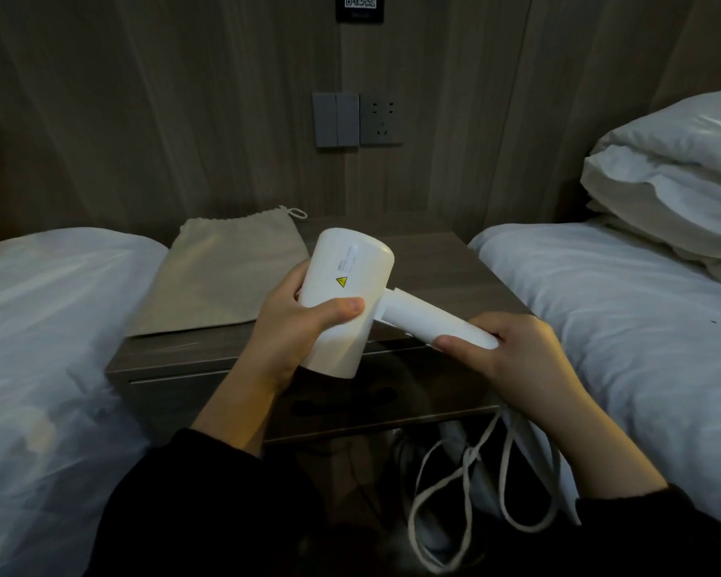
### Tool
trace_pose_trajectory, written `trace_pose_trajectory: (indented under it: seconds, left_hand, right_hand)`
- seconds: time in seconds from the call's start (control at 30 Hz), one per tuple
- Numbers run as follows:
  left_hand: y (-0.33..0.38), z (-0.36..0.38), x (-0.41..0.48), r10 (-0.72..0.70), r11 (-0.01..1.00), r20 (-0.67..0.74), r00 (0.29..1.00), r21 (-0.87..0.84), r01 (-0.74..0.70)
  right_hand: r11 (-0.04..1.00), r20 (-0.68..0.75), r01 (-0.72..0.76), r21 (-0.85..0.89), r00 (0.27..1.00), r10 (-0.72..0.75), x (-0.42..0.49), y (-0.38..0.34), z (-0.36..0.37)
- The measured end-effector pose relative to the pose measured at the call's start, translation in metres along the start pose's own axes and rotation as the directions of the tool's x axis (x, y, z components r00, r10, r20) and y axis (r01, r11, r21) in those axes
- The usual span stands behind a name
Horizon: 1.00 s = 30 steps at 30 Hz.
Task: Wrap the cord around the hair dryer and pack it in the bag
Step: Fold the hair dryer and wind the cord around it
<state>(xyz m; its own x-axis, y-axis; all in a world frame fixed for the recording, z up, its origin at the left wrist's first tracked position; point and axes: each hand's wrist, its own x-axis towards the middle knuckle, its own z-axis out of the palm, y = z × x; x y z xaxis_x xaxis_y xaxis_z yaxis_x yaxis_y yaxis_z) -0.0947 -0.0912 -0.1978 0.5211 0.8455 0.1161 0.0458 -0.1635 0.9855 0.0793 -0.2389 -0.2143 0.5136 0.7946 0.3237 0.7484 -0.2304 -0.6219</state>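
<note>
Left on the nightstand point(454, 260), bag point(221, 276) lies flat, near enough to reach once the wrap is done. My left hand point(292, 326) is curled round the dryer point(346, 293) barrel, thumb on top, holding it clear of the surface so the handle sticks out free to the right; right hand point(513, 360) grips the handle's end, where the cord seems to exit. Cord point(469, 453) hangs below in loose tangled loops, none on the dryer, so I judge wrapping hasn't started.
</note>
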Motion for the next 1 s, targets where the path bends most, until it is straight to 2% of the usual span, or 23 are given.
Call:
trace_pose_trajectory:
  seconds: [0.07,0.13,0.27,0.43,0.5,0.67,0.73,0.8,0.87,1.0]
  left_hand:
    - [0.001,0.01,-0.002,-0.014,0.999,-0.027,1.0,-0.052,0.013]
    - [0.001,0.022,-0.003,-0.046,0.992,-0.08,0.996,-0.122,0.036]
    - [0.003,0.025,0.003,-0.129,0.991,-0.09,0.988,-0.052,0.125]
    - [0.005,0.014,0.004,-0.249,0.956,0.006,0.968,-0.16,0.247]
    - [0.004,0.012,0.003,-0.233,0.96,-0.026,0.972,-0.168,0.226]
    - [-0.001,0.016,-0.001,-0.191,0.96,-0.126,0.974,-0.232,0.158]
    - [-0.003,0.023,-0.005,-0.215,0.934,-0.131,0.968,-0.316,0.165]
    - [-0.008,0.033,-0.009,-0.263,0.885,-0.155,0.952,-0.432,0.175]
    - [-0.012,0.043,-0.012,-0.28,0.865,-0.201,0.939,-0.477,0.156]
    - [-0.017,0.053,-0.015,-0.295,0.826,-0.232,0.927,-0.549,0.126]
  right_hand:
    - [0.999,-0.087,-0.023,0.031,0.996,0.025,-0.002,-0.002,0.005]
    - [0.988,-0.172,-0.071,0.136,0.981,0.094,-0.003,-0.005,0.016]
    - [0.985,-0.104,-0.089,0.15,0.989,0.105,0.001,-0.004,0.024]
    - [0.998,-0.006,-0.031,0.06,0.999,0.032,0.004,0.001,0.008]
    - [0.999,0.035,-0.007,0.044,0.999,0.005,0.003,-0.001,0.01]
    - [0.995,-0.03,-0.034,0.09,0.999,0.036,-0.001,-0.008,0.015]
    - [0.991,-0.051,-0.069,0.112,0.996,0.075,-0.002,-0.01,0.018]
    - [0.972,-0.083,-0.126,0.196,0.986,0.144,-0.007,-0.014,0.031]
    - [0.948,-0.085,-0.154,0.278,0.979,0.184,-0.012,-0.019,0.047]
    - [0.953,-0.06,-0.179,0.245,0.978,0.199,-0.011,-0.017,0.045]
